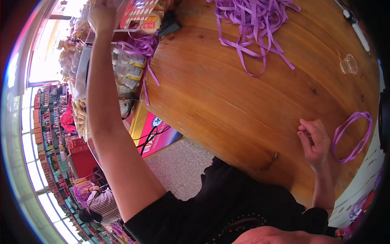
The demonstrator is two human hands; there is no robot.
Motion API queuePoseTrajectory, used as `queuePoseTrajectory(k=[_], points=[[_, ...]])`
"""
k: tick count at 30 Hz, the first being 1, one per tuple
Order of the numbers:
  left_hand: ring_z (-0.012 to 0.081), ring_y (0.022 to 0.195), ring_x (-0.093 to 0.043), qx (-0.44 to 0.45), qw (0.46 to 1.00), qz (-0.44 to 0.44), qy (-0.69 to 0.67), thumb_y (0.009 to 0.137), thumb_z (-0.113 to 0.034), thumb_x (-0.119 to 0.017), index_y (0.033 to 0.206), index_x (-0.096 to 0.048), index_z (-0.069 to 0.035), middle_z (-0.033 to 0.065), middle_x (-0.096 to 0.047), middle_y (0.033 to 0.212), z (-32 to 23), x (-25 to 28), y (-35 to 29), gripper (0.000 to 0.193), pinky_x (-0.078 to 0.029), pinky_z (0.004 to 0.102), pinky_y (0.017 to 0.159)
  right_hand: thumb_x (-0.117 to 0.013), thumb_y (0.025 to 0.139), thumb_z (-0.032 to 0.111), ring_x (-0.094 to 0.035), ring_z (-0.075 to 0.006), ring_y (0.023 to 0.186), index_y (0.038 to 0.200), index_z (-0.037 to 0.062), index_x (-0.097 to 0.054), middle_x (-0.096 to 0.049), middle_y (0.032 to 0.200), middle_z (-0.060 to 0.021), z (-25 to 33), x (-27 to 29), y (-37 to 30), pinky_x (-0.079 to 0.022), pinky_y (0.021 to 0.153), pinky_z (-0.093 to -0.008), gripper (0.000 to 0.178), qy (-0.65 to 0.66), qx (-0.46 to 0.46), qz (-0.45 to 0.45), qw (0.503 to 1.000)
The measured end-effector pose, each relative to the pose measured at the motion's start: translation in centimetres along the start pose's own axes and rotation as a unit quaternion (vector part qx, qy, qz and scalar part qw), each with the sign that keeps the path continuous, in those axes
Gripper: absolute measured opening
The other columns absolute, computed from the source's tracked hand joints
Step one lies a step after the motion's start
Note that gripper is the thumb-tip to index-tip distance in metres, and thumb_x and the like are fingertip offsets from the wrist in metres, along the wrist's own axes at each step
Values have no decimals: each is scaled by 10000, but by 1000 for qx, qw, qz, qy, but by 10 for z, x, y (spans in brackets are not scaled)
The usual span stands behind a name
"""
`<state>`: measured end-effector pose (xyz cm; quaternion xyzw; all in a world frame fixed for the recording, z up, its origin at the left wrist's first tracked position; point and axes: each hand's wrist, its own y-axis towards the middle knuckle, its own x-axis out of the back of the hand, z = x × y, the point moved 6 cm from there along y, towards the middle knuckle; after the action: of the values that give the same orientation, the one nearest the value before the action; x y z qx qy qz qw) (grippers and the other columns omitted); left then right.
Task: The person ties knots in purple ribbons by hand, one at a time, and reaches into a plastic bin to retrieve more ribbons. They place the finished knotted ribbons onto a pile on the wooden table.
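My left arm stretches up the left side to packaged goods at the top, where my left hand (pixel 101 17) is near the picture's edge. Its fingers are mostly cut off, so its grip is unclear. My right hand (pixel 316 142) is over the right part of the wooden table (pixel 195 89), thumb and forefinger tips close together in a pinch. Anything between them is too small to make out. Just right of it lies a loop of purple ribbon (pixel 336 140). A tangled heap of purple ribbon (pixel 254 24) spreads across the table's far side.
A clear plastic cup (pixel 349 64) and a white pen-like object (pixel 359 34) lie at the far right. More purple ribbon (pixel 148 46) hangs over the table's left edge, beside bagged goods (pixel 130 71). Beyond stand stocked shelves (pixel 48 134) and a person in stripes (pixel 105 205).
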<state>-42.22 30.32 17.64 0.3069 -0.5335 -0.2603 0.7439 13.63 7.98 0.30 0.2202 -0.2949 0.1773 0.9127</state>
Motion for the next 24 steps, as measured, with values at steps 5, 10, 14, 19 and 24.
queuePoseTrajectory(k=[5, 10, 14, 19, 24], points=[[329, 765, -594, 33, 985, 14, -168, 844, -218, -649, 845, -628, -50, 133, -621, 785, -109, 63, -121, 170, -468, 421, 701, -641, 818, -72, -561, -179, 761, 1137, 10, -605, -584, 875, -87, -6, -3, 1, -457, 624, -245, 331, -9, 6, 0, 1000], [290, 708, -594, 163, 961, 46, -218, 814, -182, -708, 955, -575, 9, 126, -608, 749, -104, 44, -224, 273, -475, 392, 668, -634, 835, -57, -557, -180, 760, 1138, 3, -601, -584, 885, -94, -1, -2, -1, -468, 636, -255, 311, 3, -3, 2, 1000], [216, 597, -593, 458, 784, 65, -414, 804, -164, -736, 1029, -526, 58, 104, -622, 776, -90, 22, -238, 380, -475, 313, 520, -633, 837, -59, -558, -183, 760, 1138, 2, -601, -584, 885, -93, 0, -2, -1, -471, 639, -256, 309, 9, -1, -6, 1000], [186, 667, -628, 569, 633, 72, -520, 853, -194, -690, 971, -592, 7, 93, -638, 850, -45, -31, -238, 252, -501, 264, 542, -635, 827, -71, -563, -188, 764, 1132, 1, -601, -583, 883, -96, 3, -2, 1, -478, 645, -261, 315, 6, 17, -8, 1000], [121, 580, -595, 579, 592, -31, -560, 904, -154, -621, 903, -616, -16, 35, -629, 698, -44, -36, -228, 138, -463, 254, 476, -632, 824, -77, -565, -191, 763, 1129, 2, -601, -581, 884, -97, 2, -1, -1, -483, 648, -263, 316, 2, 15, -11, 1000]])
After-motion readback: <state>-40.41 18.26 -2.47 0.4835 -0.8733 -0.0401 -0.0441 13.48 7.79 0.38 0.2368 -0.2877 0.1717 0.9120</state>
